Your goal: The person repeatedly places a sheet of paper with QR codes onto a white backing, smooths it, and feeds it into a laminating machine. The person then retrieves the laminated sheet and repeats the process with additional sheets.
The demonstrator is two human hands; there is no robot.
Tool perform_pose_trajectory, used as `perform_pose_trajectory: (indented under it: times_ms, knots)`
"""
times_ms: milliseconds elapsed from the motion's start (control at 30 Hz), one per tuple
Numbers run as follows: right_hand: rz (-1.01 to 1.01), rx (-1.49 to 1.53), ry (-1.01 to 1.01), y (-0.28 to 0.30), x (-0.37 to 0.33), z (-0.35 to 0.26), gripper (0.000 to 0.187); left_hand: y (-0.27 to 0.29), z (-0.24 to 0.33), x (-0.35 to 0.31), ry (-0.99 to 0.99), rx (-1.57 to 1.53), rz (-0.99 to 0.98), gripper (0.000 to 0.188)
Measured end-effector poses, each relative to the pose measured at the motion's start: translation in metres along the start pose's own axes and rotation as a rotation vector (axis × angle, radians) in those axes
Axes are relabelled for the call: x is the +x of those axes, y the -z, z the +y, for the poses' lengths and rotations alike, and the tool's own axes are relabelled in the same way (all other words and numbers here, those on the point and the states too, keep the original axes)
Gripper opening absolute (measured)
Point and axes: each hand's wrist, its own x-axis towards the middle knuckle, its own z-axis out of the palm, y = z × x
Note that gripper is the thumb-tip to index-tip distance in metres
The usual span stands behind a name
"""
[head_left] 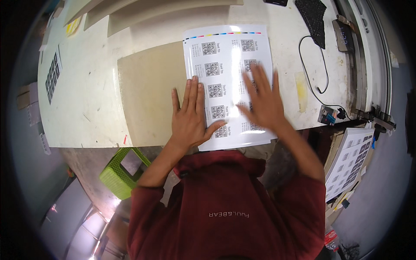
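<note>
Glossy printed sheet (236, 93) is upper centre of the frame, tan board (149, 95) showing along its left side. Left hand (188, 119) lies flat over that edge, middle three fingers close together, thumb and pinky out. Right hand (264, 102) is blurry, fingers spread, can't tell if it's touching. Looks like smoothing or squaring up; next move probably needs a steady left hand.

Head view, one: left-hand fisheye, head-worn. Position: above the near edge of the bench (93, 93). Facing: down. Range: close, the bench spanning most of the frame's width, edges bowed.
</note>
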Motion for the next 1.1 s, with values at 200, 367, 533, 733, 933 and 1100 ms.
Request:
perform_pose_trajectory:
  times_ms: [200,367,533,733,933,1100]
  knots:
    - [-0.233,0.18,0.04,0.022,-0.098,-0.04,0.082,0.005,-0.001,0.001,-0.04,-0.071,0.03,0.106]
    - [0.254,0.638,-0.464,0.041,-0.043,-0.004,0.057,0.011,-0.001,-0.004,0.275,-1.024,0.258,0.089]
    - [0.337,0.745,-0.646,0.033,-0.015,0.009,0.053,0.04,-0.002,0.011,0.539,-1.481,0.191,0.082]
    - [0.281,0.777,-0.623,0.035,-0.013,-0.004,0.053,0.039,-0.011,0.011,0.581,-1.501,0.186,0.08]
    - [0.43,0.849,-0.63,0.063,-0.065,0.022,0.053,0.05,-0.018,0.017,0.532,-1.328,0.184,0.082]
    - [0.667,0.223,-0.975,0.133,-0.238,0.101,0.045,0.04,-0.027,0.062,0.184,-0.658,0.249,0.072]
